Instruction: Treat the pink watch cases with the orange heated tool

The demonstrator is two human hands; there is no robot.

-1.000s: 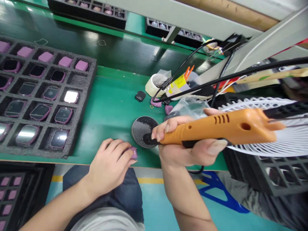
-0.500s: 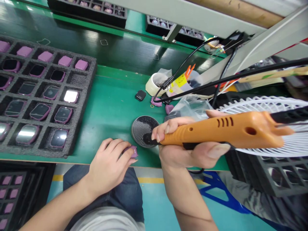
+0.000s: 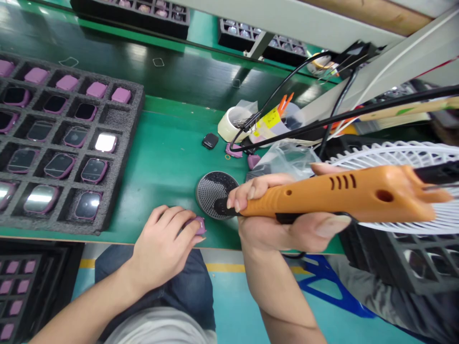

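Note:
My left hand [image 3: 167, 239] rests at the table's front edge, its fingers curled over a small purple watch case [image 3: 201, 225] that is mostly covered. In my right hand [image 3: 272, 224] is an orange handheld tool [image 3: 315, 193] with vent slots and a black nose; its exact kind is unclear. The tool's nose points left over a round dish [image 3: 207, 193] with a perforated grey inside. Left of my hands lies a grey foam tray [image 3: 120, 160] filled with watches in purple cases, among them a dark-screened watch [image 3: 88, 205]. One of its pockets in the right column holds nothing.
A tape roll [image 3: 233, 125], a black watch-shaped piece [image 3: 210, 141] and purple cases [image 3: 254, 161] lie behind the dish. Black cables [image 3: 287, 137] cross above. A white fan guard [image 3: 401, 157] and stacked dark trays [image 3: 387, 258] stand at right.
The view has shifted very slightly, and the orange tool and right hand sit a little further right in the picture. My left hand stays on the watch case.

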